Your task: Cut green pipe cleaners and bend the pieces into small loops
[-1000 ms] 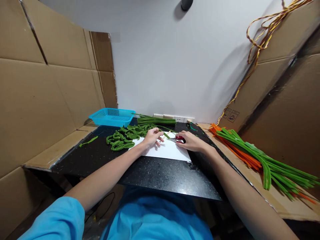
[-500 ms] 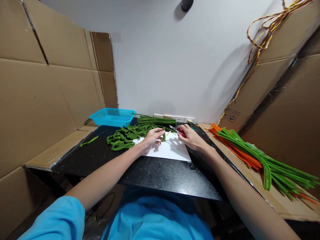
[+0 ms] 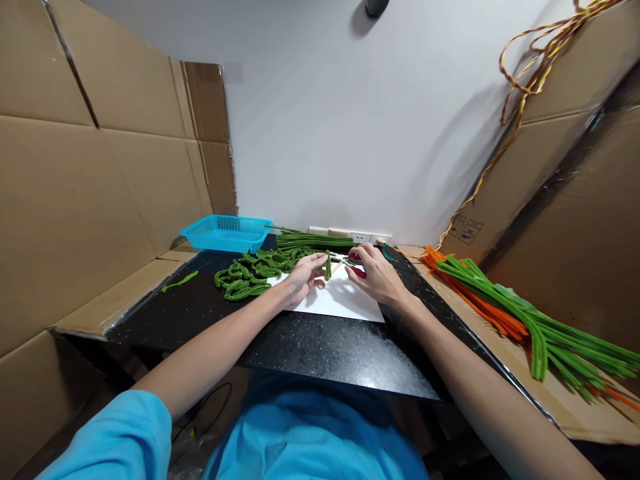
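Observation:
My left hand point(image 3: 304, 275) pinches a short green pipe-cleaner piece point(image 3: 328, 265) and holds it upright above a white sheet of paper point(image 3: 345, 300) on the black table point(image 3: 320, 347). My right hand point(image 3: 376, 273) grips red-handled scissors point(image 3: 354, 263) whose blades point left and reach the green piece. A pile of bent green pipe-cleaner loops point(image 3: 250, 272) lies just left of my left hand.
A blue plastic basket point(image 3: 226, 232) stands at the table's back left. Straight green stems point(image 3: 313, 240) lie along the back edge. A bundle of green and orange pipe cleaners point(image 3: 520, 317) rests on cardboard at the right. Cardboard walls close in on both sides.
My left hand turned the green piece from lying slanted to upright. My right hand lifted the scissors off the paper and brought them up to the piece.

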{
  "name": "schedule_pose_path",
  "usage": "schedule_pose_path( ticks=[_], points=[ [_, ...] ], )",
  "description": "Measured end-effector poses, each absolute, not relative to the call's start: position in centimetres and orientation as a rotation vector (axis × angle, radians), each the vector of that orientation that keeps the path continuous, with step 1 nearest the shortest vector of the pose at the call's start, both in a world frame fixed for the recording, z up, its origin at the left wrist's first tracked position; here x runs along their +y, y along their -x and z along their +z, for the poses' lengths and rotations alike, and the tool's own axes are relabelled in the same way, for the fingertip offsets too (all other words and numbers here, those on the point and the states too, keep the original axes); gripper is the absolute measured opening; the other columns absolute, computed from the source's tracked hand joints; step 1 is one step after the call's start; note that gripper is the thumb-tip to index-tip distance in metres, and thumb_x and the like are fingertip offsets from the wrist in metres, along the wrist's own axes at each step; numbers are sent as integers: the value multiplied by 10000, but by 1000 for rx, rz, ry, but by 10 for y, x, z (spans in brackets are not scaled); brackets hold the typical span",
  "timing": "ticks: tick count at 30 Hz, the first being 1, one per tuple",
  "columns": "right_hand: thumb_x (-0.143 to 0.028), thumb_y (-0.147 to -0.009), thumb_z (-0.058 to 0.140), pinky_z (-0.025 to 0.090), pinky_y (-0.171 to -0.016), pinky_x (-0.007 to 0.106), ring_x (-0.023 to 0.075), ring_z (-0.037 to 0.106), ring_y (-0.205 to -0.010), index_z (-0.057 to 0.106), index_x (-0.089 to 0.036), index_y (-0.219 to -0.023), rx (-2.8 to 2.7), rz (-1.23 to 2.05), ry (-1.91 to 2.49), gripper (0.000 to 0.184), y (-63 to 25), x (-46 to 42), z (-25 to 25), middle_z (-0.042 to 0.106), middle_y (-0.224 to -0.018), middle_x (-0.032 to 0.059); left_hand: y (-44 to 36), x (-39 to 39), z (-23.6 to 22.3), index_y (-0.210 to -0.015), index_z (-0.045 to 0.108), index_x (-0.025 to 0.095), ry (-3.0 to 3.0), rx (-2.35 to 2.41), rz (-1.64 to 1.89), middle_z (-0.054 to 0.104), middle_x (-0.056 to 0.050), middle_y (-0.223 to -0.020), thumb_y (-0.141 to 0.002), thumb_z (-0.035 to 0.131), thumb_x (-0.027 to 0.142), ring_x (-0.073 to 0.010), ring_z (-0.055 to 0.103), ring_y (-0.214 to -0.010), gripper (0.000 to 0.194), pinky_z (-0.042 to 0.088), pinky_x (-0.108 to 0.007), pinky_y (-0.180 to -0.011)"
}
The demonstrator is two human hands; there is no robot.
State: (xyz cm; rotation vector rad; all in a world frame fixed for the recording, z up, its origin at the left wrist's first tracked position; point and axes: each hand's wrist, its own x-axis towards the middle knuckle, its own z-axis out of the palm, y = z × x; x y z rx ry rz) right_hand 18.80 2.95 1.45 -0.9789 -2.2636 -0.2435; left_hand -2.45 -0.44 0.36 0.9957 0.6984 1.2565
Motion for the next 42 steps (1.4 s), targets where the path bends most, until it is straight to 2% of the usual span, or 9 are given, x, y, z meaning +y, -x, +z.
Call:
schedule_pose_path(
  ticks=[5,17,38,42],
  points=[
    [-382,-952,567,529,-886,416,282,599,-1038,588,-232,-1168,-2229,-247,946,263,-188,31,14,615,-1135,107,24,-6,4,-888,583,160,-1002,741,1261,649,-36,-888,-853,726,327,-108,605,-589,223,410,-212,-416],
    [-321,-925,607,527,-909,394,264,631,-1017,607,-211,-1170,-2194,-202,838,268,-185,32,12,628,-1134,108,25,-2,-1,-937,603,136,-1085,652,1239,661,-48,-890,-815,800,395,-92,609,-593,348,412,-180,-411],
    [-369,-933,619,573,-872,417,267,660,-992,597,-229,-1173,-2132,52,784,278,-182,32,9,638,-1095,108,27,-6,3,-911,590,166,-1045,668,1194,711,-67,-912,-911,660,347,-131,657,-593,194,443,-215,-432],
    [-370,-931,621,570,-889,432,275,661,-1017,567,-231,-1242,-2107,64,780,345,-179,31,8,639,-1135,115,28,-6,4,-928,597,166,-1066,651,1170,708,-66,-937,-923,642,347,-133,666,-596,187,441,-217,-434]
  ],
)
